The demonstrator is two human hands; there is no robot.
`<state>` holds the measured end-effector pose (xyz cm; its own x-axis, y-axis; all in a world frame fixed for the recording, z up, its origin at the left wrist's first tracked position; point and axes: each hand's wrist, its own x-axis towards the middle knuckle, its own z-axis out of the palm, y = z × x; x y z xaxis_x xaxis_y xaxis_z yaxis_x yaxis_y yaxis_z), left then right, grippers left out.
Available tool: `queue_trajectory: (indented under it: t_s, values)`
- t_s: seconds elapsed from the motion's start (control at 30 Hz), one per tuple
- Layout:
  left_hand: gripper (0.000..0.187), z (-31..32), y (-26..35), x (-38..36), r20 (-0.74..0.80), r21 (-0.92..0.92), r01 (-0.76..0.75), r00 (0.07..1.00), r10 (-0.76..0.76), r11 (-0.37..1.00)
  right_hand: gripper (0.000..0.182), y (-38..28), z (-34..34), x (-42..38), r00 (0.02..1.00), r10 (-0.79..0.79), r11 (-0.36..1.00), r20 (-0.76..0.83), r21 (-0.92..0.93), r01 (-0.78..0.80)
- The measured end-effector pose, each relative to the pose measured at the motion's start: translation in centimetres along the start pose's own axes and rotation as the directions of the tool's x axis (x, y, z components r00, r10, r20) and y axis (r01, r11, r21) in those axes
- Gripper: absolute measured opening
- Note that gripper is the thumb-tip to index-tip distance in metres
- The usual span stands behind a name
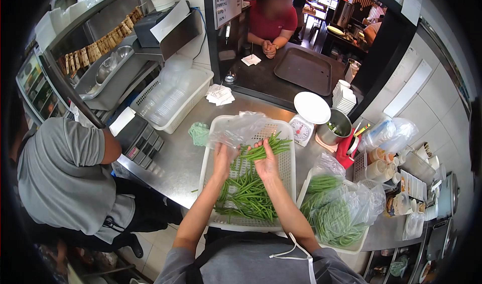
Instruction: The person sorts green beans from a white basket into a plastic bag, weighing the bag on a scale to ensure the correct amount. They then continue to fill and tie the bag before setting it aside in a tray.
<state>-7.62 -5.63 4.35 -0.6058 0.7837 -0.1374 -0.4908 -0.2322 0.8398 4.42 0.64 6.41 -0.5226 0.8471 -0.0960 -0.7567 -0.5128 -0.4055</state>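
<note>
A white plastic basket (288,183) with perforated sides stands in front of me, with loose green beans (248,196) spread over its lower half. My right hand (266,161) is closed round a bunch of green beans in the basket's upper part. Beside it, my left hand (223,156) grips a clear plastic bag (240,128), which lies across the basket's upper left; the bag partly hides those fingers. Further green beans stick out past the right hand toward the basket's right rim.
To the right, another basket (301,196) holds bagged green beans (339,213). A scale (302,129) with a white plate and a metal pot (335,126) stand behind. A co-worker in grey (75,173) is at left; another person (271,20) leans at the hatch near a brown tray (304,70).
</note>
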Motion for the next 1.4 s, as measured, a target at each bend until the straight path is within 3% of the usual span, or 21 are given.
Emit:
queue_trajectory:
  t_s: [0.03, 0.1, 0.2, 0.3, 0.33, 0.43, 0.53, 0.63, 0.67, 0.7, 0.77, 0.87, 0.97, 1.07, 1.17, 1.27, 1.37, 1.4]
  values:
    - [0.043, 0.3, -0.5, -0.3, 0.034, -0.140, 0.162, 0.987, -0.158, 0.977, 0.011, 0.1, 0.3, -0.2, 1.000, -0.031, 0.999, 0.003, -0.018, 0.031]
    - [0.046, 0.5, -1.9, -0.7, 0.169, -0.384, 0.468, 0.883, -0.437, 0.796, 0.012, 0.6, 0.5, -0.4, 0.997, -0.071, 0.989, 0.030, -0.128, 0.074]
    - [0.051, 0.7, -3.6, -0.2, 0.322, -0.358, 0.440, 0.886, -0.333, 0.824, 0.016, 1.8, 0.1, -0.9, 0.987, -0.092, 0.914, 0.133, -0.382, 0.137]
    - [0.049, 0.2, -3.7, 0.1, 0.193, -0.313, 0.461, 0.887, -0.419, 0.830, 0.020, 3.1, 0.1, -1.7, 0.985, -0.155, 0.760, 0.079, -0.627, 0.170]
    - [0.045, -0.4, -4.7, 0.6, 0.220, -0.385, 0.473, 0.881, -0.418, 0.793, 0.022, 3.5, 0.0, -1.7, 0.986, -0.158, 0.757, 0.058, -0.634, 0.159]
    - [0.042, -0.8, -5.4, 0.6, 0.145, -0.356, 0.446, 0.895, -0.423, 0.821, 0.017, 4.0, 0.0, -1.5, 0.995, -0.083, 0.736, 0.052, -0.670, 0.096]
    - [0.042, -0.4, -3.9, 0.7, 0.062, -0.219, 0.409, 0.912, -0.406, 0.886, 0.015, 2.5, 0.5, -1.5, 0.994, -0.081, 0.736, 0.076, -0.668, 0.111]
    - [0.026, -0.1, -0.1, 0.5, 0.058, 0.254, 0.044, 0.996, -0.061, 0.966, 0.011, 0.3, 0.6, -0.6, 0.968, -0.199, 0.802, 0.153, -0.543, 0.251]
    - [0.024, -2.1, -1.1, 2.2, 0.118, 0.453, -0.164, 0.985, 0.123, 0.876, 0.009, -0.6, 0.9, -0.5, 0.958, -0.242, 0.805, 0.152, -0.521, 0.286]
    - [0.025, -2.5, -0.3, 1.9, 0.153, 0.639, -0.326, 0.942, 0.300, 0.697, 0.009, -1.4, 1.6, -0.7, 0.963, -0.223, 0.831, 0.151, -0.487, 0.268]
    - [0.028, -2.1, 2.3, 0.4, 0.338, 0.855, -0.496, 0.755, 0.562, 0.153, 0.009, -3.3, 3.4, -1.2, 0.969, -0.189, 0.879, 0.158, -0.413, 0.239]
    - [0.028, 0.3, 4.1, -1.6, 0.303, 0.893, -0.441, 0.735, 0.607, 0.089, 0.012, -5.0, 6.4, -2.8, 0.958, -0.027, 0.803, 0.286, -0.564, 0.191]
    - [0.044, 1.9, 6.0, -3.2, 0.377, 0.894, -0.443, 0.829, 0.413, 0.073, 0.024, -5.6, 8.5, -4.7, 0.916, 0.227, 0.615, 0.331, -0.778, 0.129]
    - [0.047, 1.9, 6.9, -4.0, 0.522, 0.828, -0.559, 0.796, 0.305, 0.042, 0.029, -5.1, 8.3, -5.9, 0.890, 0.372, 0.415, 0.265, -0.905, 0.096]
    - [0.048, 1.9, 7.3, -5.0, 0.604, 0.763, -0.646, 0.728, 0.323, 0.030, 0.041, -4.7, 7.0, -5.5, 0.944, 0.242, 0.441, 0.224, -0.892, 0.098]
    - [0.043, 3.7, 8.2, -7.0, 0.440, 0.889, -0.456, 0.830, 0.344, -0.036, 0.040, -4.6, 5.7, -5.4, 0.956, 0.273, 0.433, 0.106, -0.901, -0.023]
    - [0.040, 3.5, 7.8, -7.5, 0.434, 0.900, -0.423, 0.887, 0.157, -0.102, 0.031, -3.8, 5.1, -6.3, 0.926, 0.336, 0.416, 0.174, -0.909, 0.020]
    - [0.037, 3.3, 7.3, -7.5, 0.488, 0.873, -0.479, 0.855, 0.176, -0.094, 0.028, -3.9, 5.6, -6.7, 0.913, 0.354, 0.479, 0.203, -0.878, 0.009]
